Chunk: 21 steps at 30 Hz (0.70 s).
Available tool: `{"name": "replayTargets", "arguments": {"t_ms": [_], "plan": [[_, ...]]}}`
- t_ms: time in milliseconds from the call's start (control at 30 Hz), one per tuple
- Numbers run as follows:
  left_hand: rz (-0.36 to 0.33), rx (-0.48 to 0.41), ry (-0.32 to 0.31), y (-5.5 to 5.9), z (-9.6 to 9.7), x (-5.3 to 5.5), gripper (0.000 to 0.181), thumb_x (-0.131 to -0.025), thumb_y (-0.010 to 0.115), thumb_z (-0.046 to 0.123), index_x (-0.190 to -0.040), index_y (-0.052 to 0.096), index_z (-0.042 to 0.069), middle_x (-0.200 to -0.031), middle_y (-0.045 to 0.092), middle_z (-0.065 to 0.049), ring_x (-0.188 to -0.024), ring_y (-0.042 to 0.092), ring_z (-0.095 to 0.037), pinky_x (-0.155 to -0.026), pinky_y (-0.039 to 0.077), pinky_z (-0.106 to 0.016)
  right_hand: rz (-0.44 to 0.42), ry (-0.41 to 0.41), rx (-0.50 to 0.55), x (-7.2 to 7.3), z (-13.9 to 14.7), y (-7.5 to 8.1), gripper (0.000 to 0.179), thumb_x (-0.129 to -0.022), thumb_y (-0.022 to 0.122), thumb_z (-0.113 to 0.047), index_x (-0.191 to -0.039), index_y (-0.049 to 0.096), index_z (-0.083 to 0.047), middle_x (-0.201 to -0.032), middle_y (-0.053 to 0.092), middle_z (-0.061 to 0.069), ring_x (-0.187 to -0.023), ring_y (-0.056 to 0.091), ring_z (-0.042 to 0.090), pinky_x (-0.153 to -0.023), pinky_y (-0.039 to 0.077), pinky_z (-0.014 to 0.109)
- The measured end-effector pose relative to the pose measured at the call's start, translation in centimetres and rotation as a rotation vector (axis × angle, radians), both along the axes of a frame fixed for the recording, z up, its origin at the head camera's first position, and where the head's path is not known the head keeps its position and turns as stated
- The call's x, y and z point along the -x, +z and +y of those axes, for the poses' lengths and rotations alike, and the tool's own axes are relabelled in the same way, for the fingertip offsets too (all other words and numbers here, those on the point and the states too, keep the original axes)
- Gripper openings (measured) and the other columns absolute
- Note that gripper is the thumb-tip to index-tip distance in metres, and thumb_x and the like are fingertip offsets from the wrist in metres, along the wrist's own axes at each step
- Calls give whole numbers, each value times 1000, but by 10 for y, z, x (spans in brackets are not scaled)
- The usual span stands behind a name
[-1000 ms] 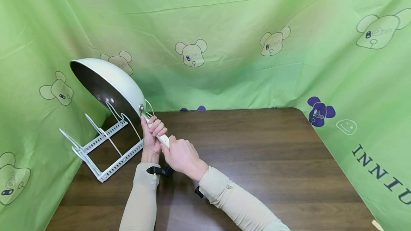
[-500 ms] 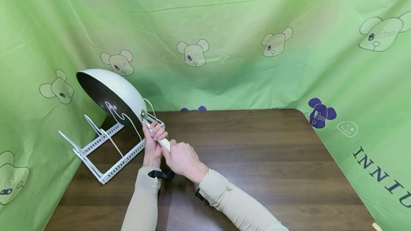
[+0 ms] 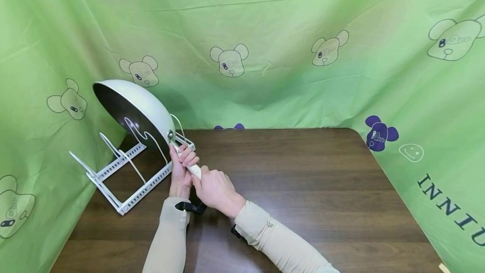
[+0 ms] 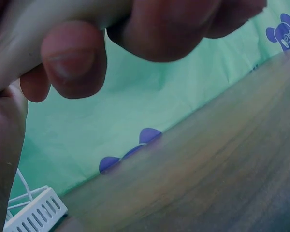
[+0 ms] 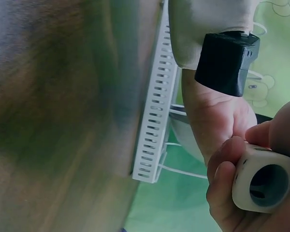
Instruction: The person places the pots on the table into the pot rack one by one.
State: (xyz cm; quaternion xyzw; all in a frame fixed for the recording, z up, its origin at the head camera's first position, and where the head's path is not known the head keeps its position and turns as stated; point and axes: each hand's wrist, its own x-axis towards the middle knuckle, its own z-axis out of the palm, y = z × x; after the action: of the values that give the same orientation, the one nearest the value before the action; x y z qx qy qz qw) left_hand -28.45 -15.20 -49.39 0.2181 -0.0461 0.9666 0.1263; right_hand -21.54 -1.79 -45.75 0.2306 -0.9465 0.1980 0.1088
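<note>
A wok [image 3: 145, 98], white outside and dark inside, stands tilted on its side among the wires of a white dish rack [image 3: 147, 189]. My left hand [image 3: 181, 174] grips its pale handle [image 3: 195, 170] close to the pan, fingers curled over the top. Lower down, my right hand [image 3: 217, 188] holds the handle's end. In the right wrist view the hollow handle end [image 5: 241, 193] shows between the fingers. A rack wire overlaps the dark inner face of the wok. The left wrist view shows fingertips [image 4: 75, 63] bent around the handle from below.
The rack sits at the left of a brown wooden table [image 3: 303, 188], with upright wires at its near left end. A green printed cloth [image 3: 280, 20] hangs behind and along both sides. A small pale piece [image 3: 444, 268] lies at the bottom right corner.
Over the first half second the wok came down and slightly right into the rack, both hands keeping their grip. Since then it has hardly moved.
</note>
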Motion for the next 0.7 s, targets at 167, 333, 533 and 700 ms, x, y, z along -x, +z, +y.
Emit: {"name": "replayTargets", "arguments": {"t_ms": [167, 333, 533, 700], "plan": [[-7, 38, 9, -6, 1, -2, 43, -102, 52, 46, -83, 49, 7, -62, 33, 5, -52, 28, -8, -51, 35, -24, -35, -13, -4, -3, -1, -5, 32, -102, 56, -38, -90, 54, -8, -60, 48, 2, -48, 53, 19, -38, 37, 31], [-35, 69, 9, -9, 5, -5, 42, -102, 53, 45, -82, 49, 7, -61, 35, 4, -51, 28, -8, -50, 36, -24, -40, -24, -6, -6, 2, -11, 32, -101, 56, -38, -90, 53, -8, -61, 50, 3, -50, 56, 21, -40, 39, 33], [-30, 139, 22, -14, 11, -9, 42, -103, 48, 47, -83, 48, 9, -62, 33, 5, -52, 27, -7, -51, 35, -22, -49, -34, 24, -9, 9, -17, 30, -101, 58, -35, -88, 52, -8, -61, 52, 4, -52, 59, 24, -40, 41, 35], [-32, 179, 25, -22, 14, -11, 42, -103, 48, 48, -83, 49, 10, -63, 35, 5, -54, 26, -7, -54, 40, -23, -67, -34, 19, -11, 14, -24, 32, -102, 55, -37, -88, 52, -8, -60, 51, 4, -51, 59, 24, -40, 41, 35]]}}
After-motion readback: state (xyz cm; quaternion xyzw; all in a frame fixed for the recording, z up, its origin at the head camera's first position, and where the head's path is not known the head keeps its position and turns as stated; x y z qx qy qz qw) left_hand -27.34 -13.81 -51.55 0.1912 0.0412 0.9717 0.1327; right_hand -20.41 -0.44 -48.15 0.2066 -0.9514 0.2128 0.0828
